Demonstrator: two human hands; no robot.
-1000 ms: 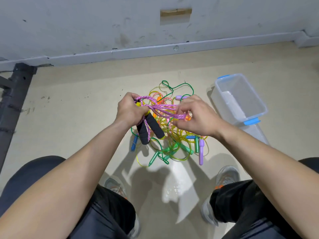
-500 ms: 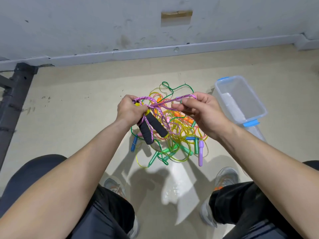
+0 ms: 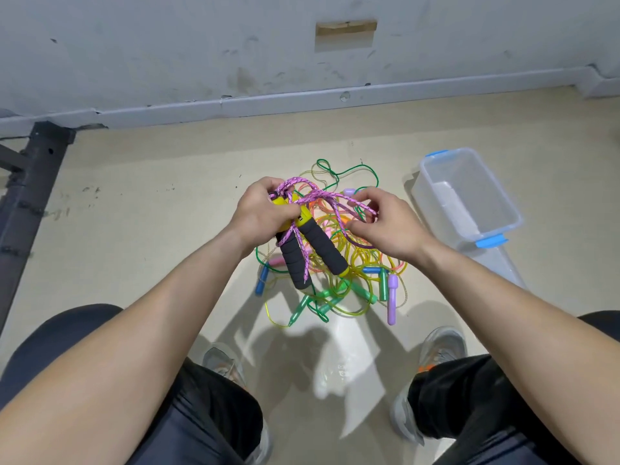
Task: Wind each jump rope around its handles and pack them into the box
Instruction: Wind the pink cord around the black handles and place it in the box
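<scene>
Purple rope (image 3: 327,195) runs between hands: left grip (image 3: 265,211) clenches both handles (image 3: 323,248) as a winding core; right grip (image 3: 385,226) pinches rope taut.

Beige floor (image 3: 151,213): rope tangle (image 3: 357,263), clear box (image 3: 436,203).

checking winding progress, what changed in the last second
The right hand carried the purple rope outward from the black handles, then back toward them, still pinching it. The left hand kept gripping the handles. The rope pile and the clear box stayed put.
</scene>
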